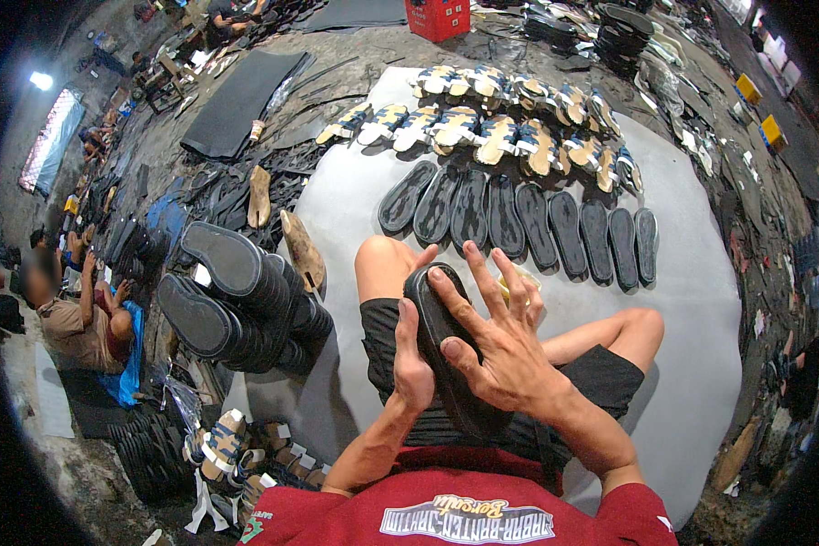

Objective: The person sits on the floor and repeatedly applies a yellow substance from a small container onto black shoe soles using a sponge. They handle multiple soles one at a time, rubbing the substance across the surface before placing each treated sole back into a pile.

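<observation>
A black shoe sole [439,314] is tilted upright over my lap. My left hand [414,369] grips it along its left side, with the thumb along the edge and some fingers hidden behind. My right hand [505,341] lies across the sole's face from the right, fingers spread, the index finger and thumb touching the surface. Something pale yellow [526,284] shows partly behind the right fingers; its kind I cannot make out. Beyond my knees, a row of black soles [505,217], several with wet-looking shiny patches, lies on the grey sheet [682,364].
Rows of strapped sandal uppers [496,136] stand behind the soles. Stacked black soles [237,300] and wooden shoe lasts [302,250] sit to the left. More sandal uppers [223,446] lie near left. A person [82,318] sits far left; a red crate [439,18] stands at the back.
</observation>
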Available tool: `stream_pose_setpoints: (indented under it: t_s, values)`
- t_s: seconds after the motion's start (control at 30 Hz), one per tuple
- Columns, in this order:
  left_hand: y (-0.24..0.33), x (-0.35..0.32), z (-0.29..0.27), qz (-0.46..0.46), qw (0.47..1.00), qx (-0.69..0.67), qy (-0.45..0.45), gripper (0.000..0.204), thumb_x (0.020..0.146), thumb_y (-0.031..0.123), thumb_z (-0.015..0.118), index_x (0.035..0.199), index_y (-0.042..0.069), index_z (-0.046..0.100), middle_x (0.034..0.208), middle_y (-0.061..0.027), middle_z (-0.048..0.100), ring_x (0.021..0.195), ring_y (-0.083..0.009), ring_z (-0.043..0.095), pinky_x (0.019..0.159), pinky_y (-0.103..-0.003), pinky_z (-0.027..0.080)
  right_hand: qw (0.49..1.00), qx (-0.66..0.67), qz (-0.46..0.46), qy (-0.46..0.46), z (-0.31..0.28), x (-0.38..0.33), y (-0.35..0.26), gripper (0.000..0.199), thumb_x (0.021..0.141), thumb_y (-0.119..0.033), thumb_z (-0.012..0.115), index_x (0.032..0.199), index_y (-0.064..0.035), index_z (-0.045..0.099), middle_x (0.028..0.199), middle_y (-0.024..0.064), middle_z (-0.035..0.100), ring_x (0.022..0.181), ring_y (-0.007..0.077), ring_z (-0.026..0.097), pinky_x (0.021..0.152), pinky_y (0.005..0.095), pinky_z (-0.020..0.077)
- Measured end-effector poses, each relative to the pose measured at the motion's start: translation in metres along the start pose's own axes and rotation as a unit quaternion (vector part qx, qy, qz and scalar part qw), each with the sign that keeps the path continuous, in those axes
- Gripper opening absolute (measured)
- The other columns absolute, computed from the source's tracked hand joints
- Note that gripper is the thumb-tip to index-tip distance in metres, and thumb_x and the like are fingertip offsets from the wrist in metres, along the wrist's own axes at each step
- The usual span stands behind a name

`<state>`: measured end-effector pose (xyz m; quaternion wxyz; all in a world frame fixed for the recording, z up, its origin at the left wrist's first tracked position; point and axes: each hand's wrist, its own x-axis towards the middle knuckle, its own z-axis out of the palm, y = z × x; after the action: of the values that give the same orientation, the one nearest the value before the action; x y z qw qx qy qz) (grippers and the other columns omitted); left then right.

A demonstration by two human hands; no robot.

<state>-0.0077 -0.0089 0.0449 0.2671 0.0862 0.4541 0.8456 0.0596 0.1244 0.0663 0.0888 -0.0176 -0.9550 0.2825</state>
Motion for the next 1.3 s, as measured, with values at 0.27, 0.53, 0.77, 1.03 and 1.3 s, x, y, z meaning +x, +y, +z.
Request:
stream_pose_setpoints:
  t_s: [0.27, 0.53, 0.77, 1.03, 1.3]
  values:
    - [0.019, 0.011, -0.002, -0.029, 0.997, 0.044, -0.055, 0.064, 0.112, 0.038, 0.028, 0.165, 0.005, 0.039, 0.148, -0.0092, 0.056, 0.136, -0.0182, 0.055, 0.120, -0.036, 0.039, 0.999, -0.026, -0.017, -0.027, -0.009, 0.004, 0.015, 0.061, 0.112, -0.061, 0.038, 0.170, -0.0429, 0.036, 0.183, 0.0121, 0.011, 0.164, 0.0454, 0.011, 0.124, 0.0707, 0.0063]
    - [0.030, 0.020, -0.021, -0.199, 0.968, -0.139, -0.060, 0.062, 0.112, 0.038, 0.030, 0.157, -0.001, 0.046, 0.128, -0.0195, 0.071, 0.101, -0.0274, 0.076, 0.089, -0.039, 0.065, 0.992, -0.088, -0.059, -0.072, -0.031, 0.008, 0.029, 0.056, 0.110, -0.051, 0.049, 0.166, -0.0470, 0.042, 0.183, 0.0112, 0.014, 0.164, 0.0425, 0.014, 0.124, 0.0690, 0.0088]
    - [0.025, 0.026, -0.034, -0.287, 0.895, -0.333, -0.075, 0.059, 0.113, 0.039, 0.032, 0.146, -0.004, 0.056, 0.121, -0.0277, 0.075, 0.095, -0.0360, 0.080, 0.081, -0.045, 0.070, 0.983, -0.110, -0.113, -0.094, -0.041, 0.005, 0.035, 0.057, 0.109, -0.052, 0.053, 0.165, -0.0479, 0.044, 0.182, 0.0099, 0.017, 0.164, 0.0394, 0.012, 0.124, 0.0660, 0.0104]
    - [0.017, 0.039, -0.033, -0.181, 0.968, -0.127, -0.116, 0.065, 0.112, 0.037, 0.026, 0.156, -0.006, 0.049, 0.139, -0.0191, 0.069, 0.119, -0.0270, 0.072, 0.101, -0.039, 0.061, 0.972, -0.062, -0.156, -0.166, -0.032, -0.013, 0.016, 0.058, 0.110, -0.063, 0.046, 0.167, -0.0496, 0.038, 0.183, 0.0117, 0.007, 0.167, 0.0414, 0.000, 0.126, 0.0721, 0.0028]
    - [-0.008, 0.040, -0.077, -0.149, 0.941, -0.303, 0.041, 0.071, 0.112, 0.057, 0.033, 0.146, 0.000, 0.059, 0.132, -0.0232, 0.071, 0.111, -0.0418, 0.073, 0.099, -0.058, 0.059, 0.985, 0.058, 0.124, 0.105, 0.020, 0.007, 0.137, 0.052, 0.114, -0.043, 0.036, 0.155, -0.0205, 0.061, 0.175, 0.0220, 0.030, 0.159, 0.0445, 0.025, 0.127, 0.0612, 0.0176]
